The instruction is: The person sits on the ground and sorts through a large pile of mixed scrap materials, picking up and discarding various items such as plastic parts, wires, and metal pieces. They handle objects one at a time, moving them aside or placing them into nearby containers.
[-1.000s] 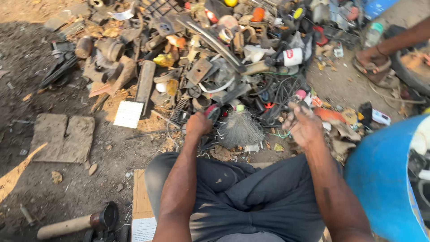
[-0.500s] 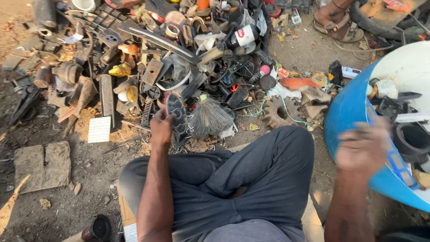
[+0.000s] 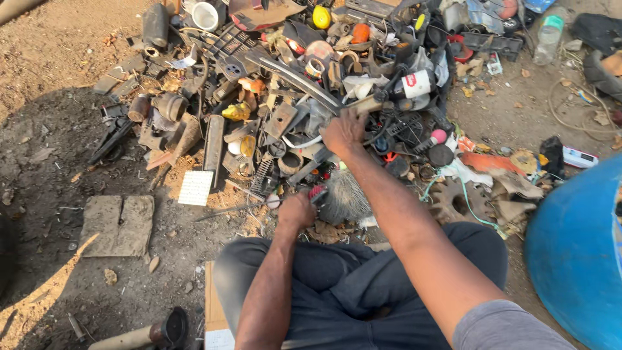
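Sunlit bare dirt ground (image 3: 58, 58), a blue barrel (image 3: 576, 259) at right.

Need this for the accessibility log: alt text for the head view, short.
A seated person reaches into a scrap heap on dirt ground: the right hand grips a long curved metal strip deep in the pile, while the left hand holds a red-and-black brush handle at its near edge. A blue barrel stands at the right, and a flat grey slab lies at the left.
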